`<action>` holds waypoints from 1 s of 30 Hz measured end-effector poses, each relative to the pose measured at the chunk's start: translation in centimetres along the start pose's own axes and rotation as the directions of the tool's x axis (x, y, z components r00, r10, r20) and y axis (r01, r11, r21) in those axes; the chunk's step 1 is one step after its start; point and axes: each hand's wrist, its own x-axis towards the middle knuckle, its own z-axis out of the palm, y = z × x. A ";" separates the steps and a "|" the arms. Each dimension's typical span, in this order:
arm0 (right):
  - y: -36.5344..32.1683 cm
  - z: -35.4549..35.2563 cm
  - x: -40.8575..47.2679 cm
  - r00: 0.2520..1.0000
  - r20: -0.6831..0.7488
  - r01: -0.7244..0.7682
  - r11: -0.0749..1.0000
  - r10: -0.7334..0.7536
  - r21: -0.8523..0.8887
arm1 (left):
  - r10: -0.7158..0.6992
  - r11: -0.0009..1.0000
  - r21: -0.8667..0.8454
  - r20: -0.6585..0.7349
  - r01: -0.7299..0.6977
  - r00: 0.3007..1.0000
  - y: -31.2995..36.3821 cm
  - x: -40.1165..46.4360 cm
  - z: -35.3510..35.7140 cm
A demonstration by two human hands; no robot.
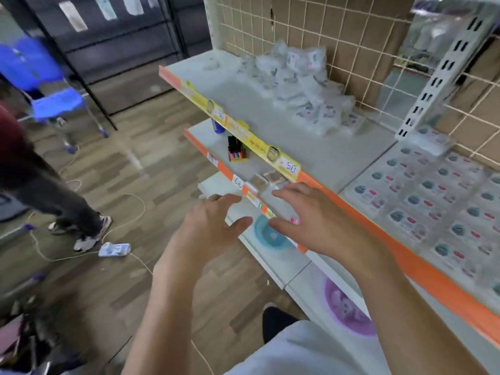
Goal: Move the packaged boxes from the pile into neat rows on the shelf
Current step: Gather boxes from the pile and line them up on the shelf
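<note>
A loose pile of clear-wrapped boxes lies at the back of the top grey shelf, against the wire grid. To the right, more of the same boxes lie flat in neat rows. My left hand and my right hand hover in front of the shelf's orange edge, below the pile, fingers spread and holding nothing. Both hands are well short of the pile.
Lower shelves carry a box of pens, a blue bowl and a purple bowl. A person's legs stand on the left by a blue cart. Cables and a packet lie on the wooden floor.
</note>
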 end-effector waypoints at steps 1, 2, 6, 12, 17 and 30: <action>-0.4 0.2 1.4 1.000 0.001 0.011 1.000 -0.011 0.008 | -0.013 1.000 0.002 0.011 0.013 1.000 -0.7 0.8 -0.5; -0.7 0.3 2.9 1.000 0.001 0.021 1.000 -0.021 0.014 | -0.021 1.000 0.000 0.021 0.021 1.000 -1.4 1.7 -1.0; -1.6 0.9 9.9 1.000 -0.005 0.028 0.999 -0.028 0.036 | -0.033 0.999 -0.011 0.020 0.033 0.999 -4.4 7.2 -3.1; -2.8 0.1 21.0 0.999 -0.046 0.001 0.999 0.001 0.054 | -0.006 1.000 0.027 0.038 0.005 0.999 -8.2 17.4 -7.2; -3.6 -1.7 28.9 0.998 -0.057 -0.006 1.000 0.008 0.030 | 0.025 1.000 0.007 -0.003 -0.025 1.000 -10.1 24.9 -10.5; -0.8 -2.1 40.9 0.937 -0.248 -0.235 0.969 0.245 0.069 | 0.189 0.982 -0.038 0.127 -0.186 0.974 -13.2 40.5 -11.3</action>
